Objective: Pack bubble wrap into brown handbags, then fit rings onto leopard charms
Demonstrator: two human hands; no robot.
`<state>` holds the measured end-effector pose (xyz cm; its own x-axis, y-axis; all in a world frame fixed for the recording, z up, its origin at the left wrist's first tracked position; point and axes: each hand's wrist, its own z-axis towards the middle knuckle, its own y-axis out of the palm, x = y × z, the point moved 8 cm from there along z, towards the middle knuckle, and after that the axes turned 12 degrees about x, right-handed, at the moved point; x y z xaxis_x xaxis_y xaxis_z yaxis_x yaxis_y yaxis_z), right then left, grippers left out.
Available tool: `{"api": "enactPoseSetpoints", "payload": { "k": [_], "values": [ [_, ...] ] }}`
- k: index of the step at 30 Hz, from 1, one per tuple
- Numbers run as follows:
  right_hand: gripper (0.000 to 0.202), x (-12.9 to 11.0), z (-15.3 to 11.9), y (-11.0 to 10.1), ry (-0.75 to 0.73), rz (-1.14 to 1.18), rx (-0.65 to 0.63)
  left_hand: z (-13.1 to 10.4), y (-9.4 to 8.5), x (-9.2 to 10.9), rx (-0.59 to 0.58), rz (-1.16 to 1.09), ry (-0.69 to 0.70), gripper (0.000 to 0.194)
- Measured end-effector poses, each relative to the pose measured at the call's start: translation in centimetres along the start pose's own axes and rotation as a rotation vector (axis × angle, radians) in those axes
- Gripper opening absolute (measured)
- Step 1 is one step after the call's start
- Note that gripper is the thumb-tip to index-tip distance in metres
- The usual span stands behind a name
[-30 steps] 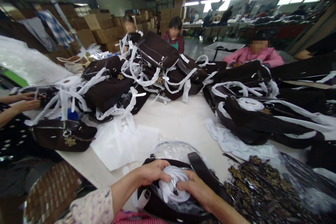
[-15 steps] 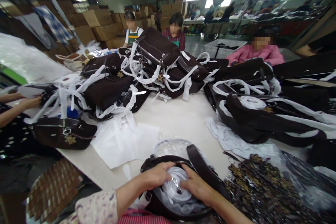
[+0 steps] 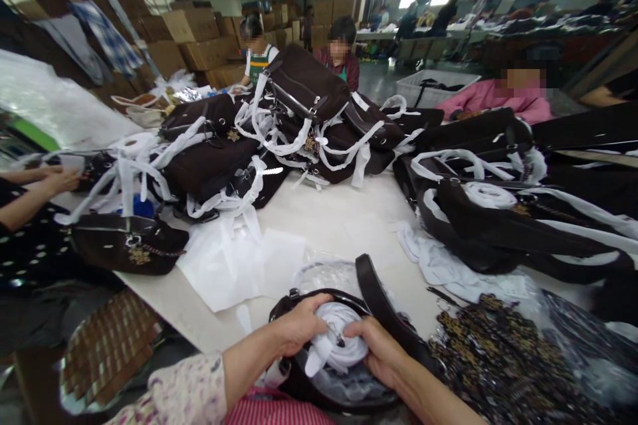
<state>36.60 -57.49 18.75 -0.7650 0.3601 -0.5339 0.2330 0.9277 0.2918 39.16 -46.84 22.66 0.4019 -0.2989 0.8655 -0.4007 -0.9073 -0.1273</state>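
Observation:
A dark brown handbag [image 3: 305, 382] stands open at the table's near edge, with crumpled clear plastic in its mouth. Over that opening is a coiled strap in white wrapping [image 3: 343, 352], a small metal clip at its centre and a loose white end hanging toward me. My left hand [image 3: 304, 327] grips the coil from the left, thumb on top. From the right, my right hand [image 3: 379, 347] closes around its other side, thumb near the clip; its lower fingers are hidden. The bag's dark handle [image 3: 369, 282] stands up behind my right hand.
Several brown bags with white-wrapped straps [image 3: 304, 86] are heaped across the table. Dark charms with gold ornaments [image 3: 493, 345] lie at right. White sheets [image 3: 239, 262] lie at left. A co-worker's hands [image 3: 57, 179] are at far left; other people sit behind the heap.
The coil has risen slightly and tilted between my hands, and its loose white end now shows at the front. My right thumb has moved up toward the clip. The view has shifted slightly.

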Motion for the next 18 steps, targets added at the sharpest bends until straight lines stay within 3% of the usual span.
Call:
{"api": "enactPoseSetpoints", "payload": {
  "k": [7,10,18],
  "values": [
    [0.013,2.7,0.8,-0.3,0.134,0.162,0.089,-1.2,-0.1,1.1,-0.018,0.364,0.201,0.072],
    [0.017,3.0,1.3,-0.3,0.15,0.182,0.1,-1.4,0.2,1.4,-0.001,0.501,0.257,0.07],
    [0.013,3.3,3.3,-1.4,0.155,0.133,0.19,-1.0,1.2,1.2,0.049,0.904,0.233,0.065]
  ]
}}
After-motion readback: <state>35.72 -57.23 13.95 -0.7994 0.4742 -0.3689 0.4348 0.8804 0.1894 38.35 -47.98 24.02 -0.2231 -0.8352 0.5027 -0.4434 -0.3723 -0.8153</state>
